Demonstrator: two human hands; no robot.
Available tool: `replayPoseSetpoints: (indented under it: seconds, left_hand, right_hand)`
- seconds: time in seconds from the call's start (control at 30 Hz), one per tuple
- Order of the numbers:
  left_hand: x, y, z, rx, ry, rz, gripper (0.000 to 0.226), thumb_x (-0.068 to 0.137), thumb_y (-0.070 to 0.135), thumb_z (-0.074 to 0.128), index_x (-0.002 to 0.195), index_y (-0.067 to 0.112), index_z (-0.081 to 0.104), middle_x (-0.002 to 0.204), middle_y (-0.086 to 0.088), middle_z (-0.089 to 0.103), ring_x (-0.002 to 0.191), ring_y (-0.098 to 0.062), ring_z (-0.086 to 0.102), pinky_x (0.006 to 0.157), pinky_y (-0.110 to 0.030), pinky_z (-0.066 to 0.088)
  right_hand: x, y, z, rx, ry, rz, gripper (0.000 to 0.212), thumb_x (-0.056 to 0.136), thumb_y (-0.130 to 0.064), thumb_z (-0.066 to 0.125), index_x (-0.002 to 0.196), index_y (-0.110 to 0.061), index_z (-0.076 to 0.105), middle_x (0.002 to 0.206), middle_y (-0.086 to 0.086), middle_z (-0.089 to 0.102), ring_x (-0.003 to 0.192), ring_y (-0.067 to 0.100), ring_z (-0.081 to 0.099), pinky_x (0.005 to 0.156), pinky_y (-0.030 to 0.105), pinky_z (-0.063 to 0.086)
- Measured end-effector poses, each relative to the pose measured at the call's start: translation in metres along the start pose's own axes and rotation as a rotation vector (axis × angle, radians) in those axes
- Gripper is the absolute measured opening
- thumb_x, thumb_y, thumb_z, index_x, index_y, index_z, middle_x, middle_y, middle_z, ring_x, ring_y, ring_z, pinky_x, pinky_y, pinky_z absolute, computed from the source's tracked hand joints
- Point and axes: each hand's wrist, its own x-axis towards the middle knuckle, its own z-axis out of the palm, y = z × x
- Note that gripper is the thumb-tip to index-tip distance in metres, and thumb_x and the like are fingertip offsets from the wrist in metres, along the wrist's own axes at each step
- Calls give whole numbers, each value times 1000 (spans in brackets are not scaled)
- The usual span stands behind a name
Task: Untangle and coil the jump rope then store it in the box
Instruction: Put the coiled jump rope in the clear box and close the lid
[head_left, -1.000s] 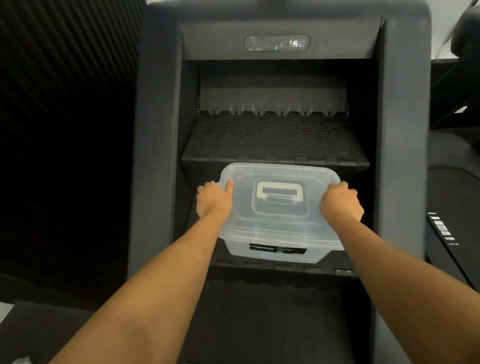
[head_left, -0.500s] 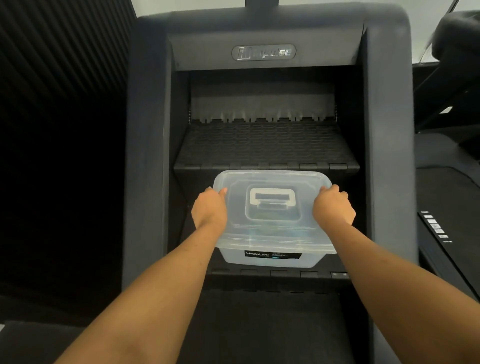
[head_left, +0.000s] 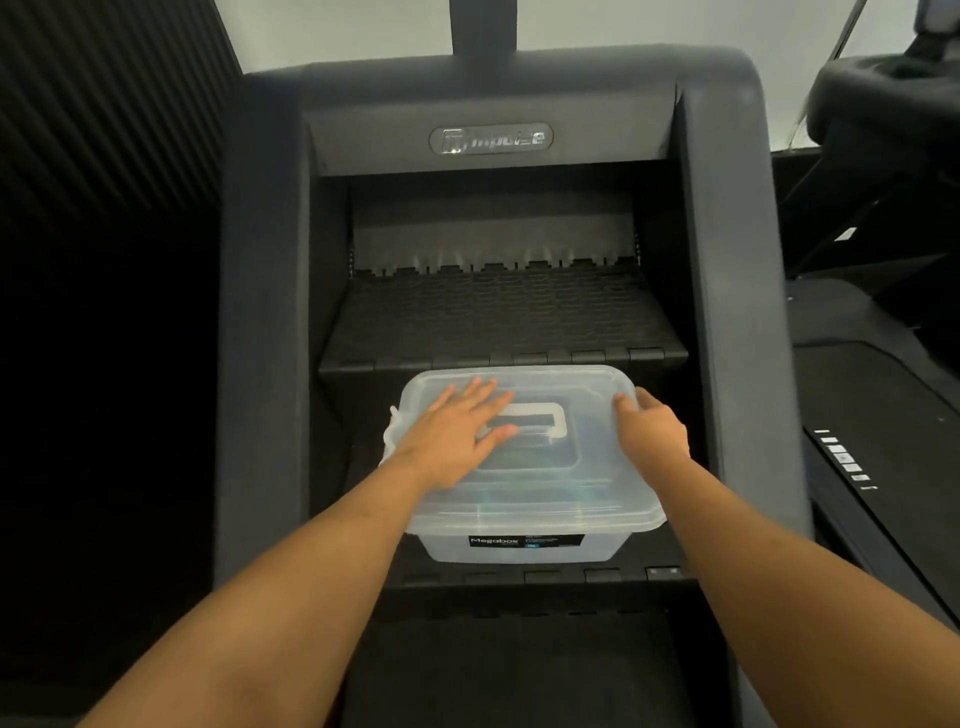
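Note:
A clear plastic box with a black label stands on a black step of a stair-climber machine. Its translucent lid is on, with a white handle in the middle. My left hand lies flat on the lid's left half, fingers spread, thumb by the handle. My right hand grips the lid's right edge. Dark and bluish shapes show faintly through the lid; the jump rope cannot be made out.
The machine's dark side walls flank the steps closely. A higher ribbed step rises behind the box. A ribbed dark wall stands on the left, and another machine with a white-marked panel on the right.
My left hand has left the lid's left edge and moved onto the top, now lying flat with spread fingers. My right hand stays on the right edge. The box has not moved.

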Motion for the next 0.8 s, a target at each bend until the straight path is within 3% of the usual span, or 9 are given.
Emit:
replayPoseSetpoints:
  seconds: [0.1,0.2,0.3,0.4,0.53,0.63,0.8]
  left_hand:
    - [17,-2,-8,143,-199,71,66,100,75,18,159,55,-3,171,12,-15,155,-19,-26,125,-50,-17]
    - [30,10,-3,235,-218,110,68,96,82,13,156,59,-8,170,10,-22,152,-28,-33,120,-62,-21]
    - [33,14,1,233,-188,110,68,97,80,13,157,57,-7,170,11,-19,154,-26,-29,121,-61,-19]
    - [33,12,2,232,-174,107,75,96,81,14,160,50,-10,171,12,-17,155,-25,-26,123,-60,-17]
    - [34,9,6,241,-157,96,86,95,84,13,163,38,-11,171,14,-15,156,-22,-25,124,-60,-13]
    - [34,9,6,231,-147,101,86,95,84,13,163,38,-10,171,14,-15,156,-22,-24,124,-59,-14]
    - [34,10,6,222,-131,109,85,95,84,14,163,40,-9,171,14,-12,157,-21,-22,125,-58,-13]
  right_hand:
    - [5,-1,-4,102,-80,99,69,97,-59,49,158,-36,27,149,9,49,121,34,54,98,51,46]
    - [17,-1,-3,155,-133,233,87,89,-68,55,161,-30,22,153,12,43,132,41,48,107,57,38]
    - [23,2,-3,189,-170,299,98,74,-81,56,148,-18,45,128,13,59,109,39,58,92,55,45]
    - [18,2,-3,94,-115,252,90,77,-79,54,134,-9,55,114,10,58,101,34,57,83,47,45]
    - [10,0,-4,-30,37,145,85,78,-76,55,132,-11,51,114,9,60,95,31,61,78,44,53]
    - [5,-1,-6,-84,85,78,75,87,-68,58,135,-11,45,108,7,58,88,27,59,70,41,49]
    - [0,0,-9,22,107,84,54,86,-64,67,101,-14,55,81,1,58,65,18,56,60,35,46]
